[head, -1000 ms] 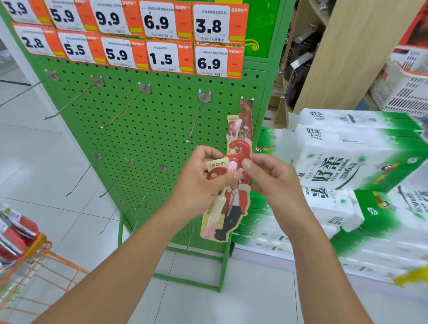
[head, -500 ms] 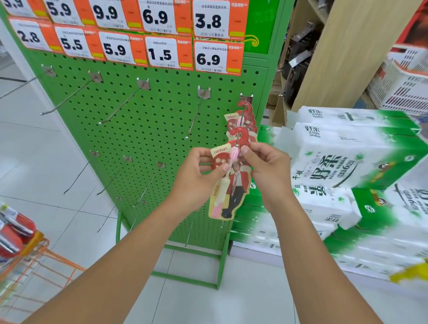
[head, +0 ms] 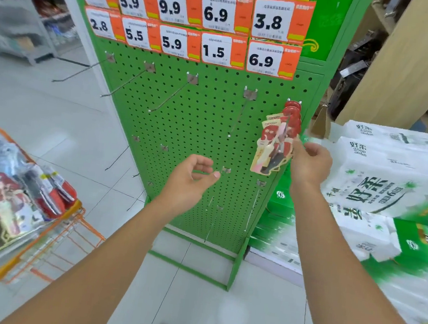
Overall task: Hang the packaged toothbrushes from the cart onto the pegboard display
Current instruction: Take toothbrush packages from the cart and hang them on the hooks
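Right hand (head: pixel 310 162) is touching the hung packs (head: pixel 275 144) on the pegboard (head: pixel 198 123), apparently steadying them, grip unclear; left hand (head: pixel 192 178) is hovering loosely curled, empty.

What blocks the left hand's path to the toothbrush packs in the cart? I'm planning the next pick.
Nothing visible does. The left hand hangs empty before the pegboard; the packs lie uncovered in the orange cart at lower left, open air between.
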`<state>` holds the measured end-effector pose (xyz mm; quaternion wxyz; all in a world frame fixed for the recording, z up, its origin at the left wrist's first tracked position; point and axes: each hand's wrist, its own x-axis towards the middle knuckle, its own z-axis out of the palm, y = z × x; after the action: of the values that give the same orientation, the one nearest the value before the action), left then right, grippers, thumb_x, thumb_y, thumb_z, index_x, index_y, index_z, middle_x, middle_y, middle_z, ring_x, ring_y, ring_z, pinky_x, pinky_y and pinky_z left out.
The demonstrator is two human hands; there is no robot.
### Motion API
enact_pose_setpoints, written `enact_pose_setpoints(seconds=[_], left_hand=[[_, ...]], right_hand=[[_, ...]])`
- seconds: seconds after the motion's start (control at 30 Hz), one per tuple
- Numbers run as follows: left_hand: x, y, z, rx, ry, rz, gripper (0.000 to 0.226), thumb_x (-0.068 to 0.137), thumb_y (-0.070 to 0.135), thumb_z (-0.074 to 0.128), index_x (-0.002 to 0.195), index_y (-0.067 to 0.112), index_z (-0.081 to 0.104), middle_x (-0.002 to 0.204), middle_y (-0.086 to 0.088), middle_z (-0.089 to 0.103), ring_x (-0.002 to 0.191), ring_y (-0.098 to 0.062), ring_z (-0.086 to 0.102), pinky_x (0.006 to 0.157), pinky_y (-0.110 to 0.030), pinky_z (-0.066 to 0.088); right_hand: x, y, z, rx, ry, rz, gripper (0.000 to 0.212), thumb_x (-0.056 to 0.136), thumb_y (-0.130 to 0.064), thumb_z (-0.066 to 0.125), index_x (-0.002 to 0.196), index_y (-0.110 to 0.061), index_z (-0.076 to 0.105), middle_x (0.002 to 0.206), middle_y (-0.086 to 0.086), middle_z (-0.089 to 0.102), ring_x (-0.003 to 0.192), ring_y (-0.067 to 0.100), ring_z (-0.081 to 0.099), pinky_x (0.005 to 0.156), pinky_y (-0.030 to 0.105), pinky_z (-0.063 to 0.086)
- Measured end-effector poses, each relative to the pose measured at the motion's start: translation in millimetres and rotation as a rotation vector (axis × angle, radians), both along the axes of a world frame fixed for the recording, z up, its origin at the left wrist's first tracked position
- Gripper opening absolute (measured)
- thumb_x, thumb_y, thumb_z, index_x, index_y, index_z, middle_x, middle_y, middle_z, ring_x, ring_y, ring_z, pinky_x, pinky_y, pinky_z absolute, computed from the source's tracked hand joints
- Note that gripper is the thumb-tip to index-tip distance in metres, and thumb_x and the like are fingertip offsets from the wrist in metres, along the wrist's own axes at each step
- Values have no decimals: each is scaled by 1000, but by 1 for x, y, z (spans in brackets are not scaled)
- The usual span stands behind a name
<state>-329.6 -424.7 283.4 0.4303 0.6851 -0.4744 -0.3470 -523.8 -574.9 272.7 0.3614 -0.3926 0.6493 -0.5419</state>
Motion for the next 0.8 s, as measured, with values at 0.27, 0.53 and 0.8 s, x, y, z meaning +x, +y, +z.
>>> enact_pose_setpoints(seconds=[0.27,0.53,0.8], left_hand=[[122,43,-15,33,67,195,13,94,27,67,107,23,64,99,1,70,93,-21,71,85,-40,59],[322,126,-94,112,113,417,7,91,19,72,93,16,65,75,1,67,59,-2,64,59,-22,49],[523,257,-177,394,-9,754,35,88,29,73,117,12,61,111,-3,65,91,-20,62,77,-30,48]], right_hand=[[166,132,-36,64,-88,530,2,93,-20,67,93,-22,67,94,1,70,90,26,69,85,48,59],[383,180,-75,330,84,1155,12,96,-15,66,101,-4,68,90,14,71,71,15,67,59,19,55],[594,250,-147,493,227,1299,17,88,-19,75,102,-13,69,99,7,70,83,19,67,75,34,61]])
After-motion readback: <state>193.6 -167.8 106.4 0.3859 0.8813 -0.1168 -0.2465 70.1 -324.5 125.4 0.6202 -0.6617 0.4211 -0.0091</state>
